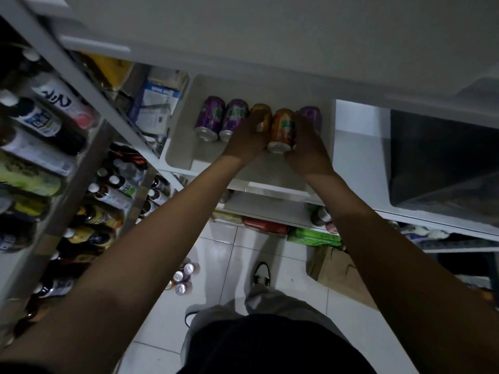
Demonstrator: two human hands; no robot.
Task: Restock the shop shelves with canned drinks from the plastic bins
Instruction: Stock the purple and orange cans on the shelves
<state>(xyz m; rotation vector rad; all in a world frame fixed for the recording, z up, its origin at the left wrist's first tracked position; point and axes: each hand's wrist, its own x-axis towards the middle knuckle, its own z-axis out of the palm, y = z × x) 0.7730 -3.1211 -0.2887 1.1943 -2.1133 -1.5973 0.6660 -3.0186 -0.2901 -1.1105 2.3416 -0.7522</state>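
A white plastic bin [178, 147] sits on the shelf with several cans lying in a row inside it. Two purple cans [210, 117] lie at the left of the row. My left hand [247, 141] grips an orange can [261, 117] beside them. A second orange can [283, 128] lies between my two hands. My right hand [307, 147] curls around a purple can [312, 118] at the right end; its lower half is hidden by the hand.
A dark translucent bin [442, 163] stands to the right on the same shelf. Racks of bottles [40, 122] fill the left side. Loose cans [182, 279] stand on the tiled floor, with a cardboard piece [334, 265] and green packs [313, 236] under the shelf.
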